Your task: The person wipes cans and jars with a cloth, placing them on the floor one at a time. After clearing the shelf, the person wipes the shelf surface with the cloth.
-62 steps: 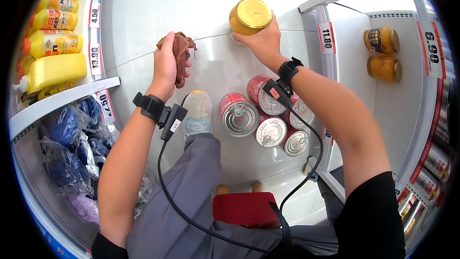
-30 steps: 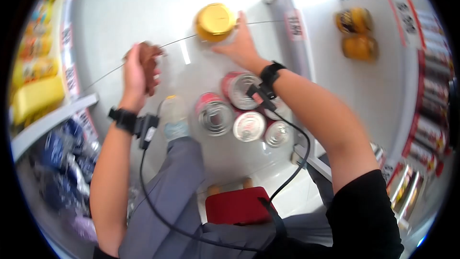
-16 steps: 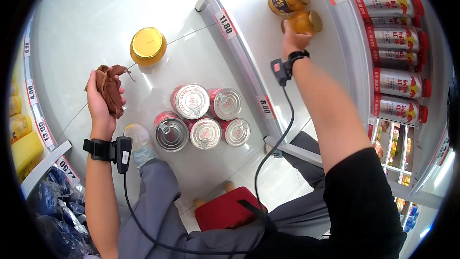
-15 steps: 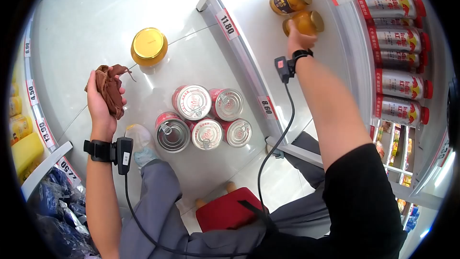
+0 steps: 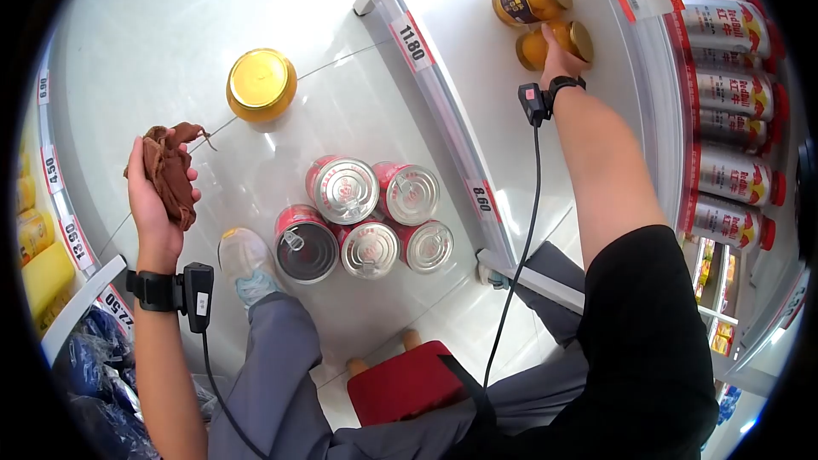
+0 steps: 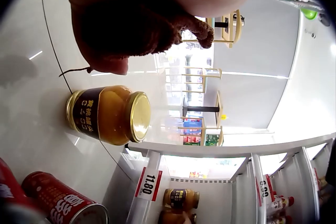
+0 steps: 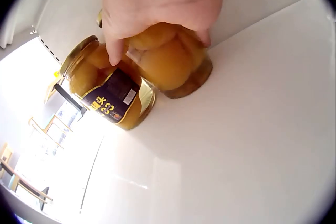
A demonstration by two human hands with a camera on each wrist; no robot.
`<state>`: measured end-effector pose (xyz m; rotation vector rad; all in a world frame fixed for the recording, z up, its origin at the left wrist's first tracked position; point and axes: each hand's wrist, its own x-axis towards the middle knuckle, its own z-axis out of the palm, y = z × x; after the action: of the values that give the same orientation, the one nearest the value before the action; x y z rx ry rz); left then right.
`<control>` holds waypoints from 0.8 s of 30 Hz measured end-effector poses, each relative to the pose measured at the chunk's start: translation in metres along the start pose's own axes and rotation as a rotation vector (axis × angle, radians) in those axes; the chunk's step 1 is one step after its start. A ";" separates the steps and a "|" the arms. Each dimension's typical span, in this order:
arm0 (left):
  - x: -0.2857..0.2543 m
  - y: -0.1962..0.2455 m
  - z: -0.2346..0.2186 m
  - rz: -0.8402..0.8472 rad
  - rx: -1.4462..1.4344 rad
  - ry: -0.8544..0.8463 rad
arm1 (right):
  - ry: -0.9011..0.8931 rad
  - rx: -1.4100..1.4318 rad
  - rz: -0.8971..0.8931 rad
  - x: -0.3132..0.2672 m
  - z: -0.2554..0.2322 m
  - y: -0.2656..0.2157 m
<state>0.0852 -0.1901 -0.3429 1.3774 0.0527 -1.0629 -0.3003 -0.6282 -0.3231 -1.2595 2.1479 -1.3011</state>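
My left hand (image 5: 152, 217) grips a crumpled brown cloth (image 5: 173, 181) above the floor at the left; the left wrist view shows its dark folds under the fingers. On the white shelf at the upper right, my right hand (image 5: 561, 61) holds a glass jar of yellow peaches (image 7: 170, 64), thumb and fingers spread round its sides. Right beside it stands a second peach jar (image 7: 113, 90) with a dark label and gold lid. A third peach jar (image 5: 262, 85) with a gold lid stands upright on the floor, to the right of the cloth.
Several red tins (image 5: 345, 190) with pull-ring lids stand clustered on the floor near a shoe (image 5: 245, 260). A red stool (image 5: 409, 383) is below. Drink cans (image 5: 724, 98) line the right shelf; yellow bottles (image 5: 47, 277) and wrapped blue goods (image 5: 94, 375) fill the left one.
My right hand has let go of the jar on the floor, moved right to the shelf and taken hold of a jar there. The left hand keeps the cloth. The view has swung right.
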 end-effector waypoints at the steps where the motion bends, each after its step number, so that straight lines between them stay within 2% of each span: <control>1: -0.001 0.000 0.001 -0.010 -0.017 -0.022 | -0.033 0.020 -0.007 0.002 -0.002 0.000; 5: -0.001 -0.002 0.009 0.014 -0.025 -0.022 | -0.112 0.093 -0.066 -0.002 -0.009 0.002; 8: 0.001 -0.004 0.023 0.097 -0.054 -0.030 | -0.026 -0.011 -0.023 -0.033 -0.018 -0.005; 10: -0.005 -0.001 0.044 0.172 -0.068 0.024 | -0.056 0.009 0.002 -0.050 -0.025 -0.006; 12: -0.013 0.003 0.062 0.246 -0.102 0.007 | -0.050 -0.029 0.020 -0.069 -0.033 -0.008; 14: -0.020 0.007 0.075 0.309 -0.116 -0.066 | -0.070 -0.026 0.036 -0.086 -0.040 -0.009; 17: -0.024 0.007 0.083 0.402 -0.256 -0.209 | -0.083 -0.230 0.039 -0.103 -0.054 -0.010; 19: -0.028 0.008 0.090 0.435 -0.270 -0.195 | -0.145 -0.101 -0.014 -0.079 -0.055 0.012; 20: -0.026 0.008 0.082 0.399 -0.344 -0.229 | -0.203 -0.049 -0.041 -0.070 -0.052 0.021; 22: -0.021 0.008 0.070 0.317 -0.202 -0.315 | -0.318 0.196 0.018 -0.051 -0.048 0.040; 24: -0.016 0.006 0.069 0.427 -0.399 -0.350 | -0.338 0.256 0.154 -0.078 -0.059 0.023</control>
<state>0.0431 -0.2372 -0.3100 0.7834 -0.2641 -0.8588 -0.3071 -0.5278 -0.3236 -1.0966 1.7446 -1.1607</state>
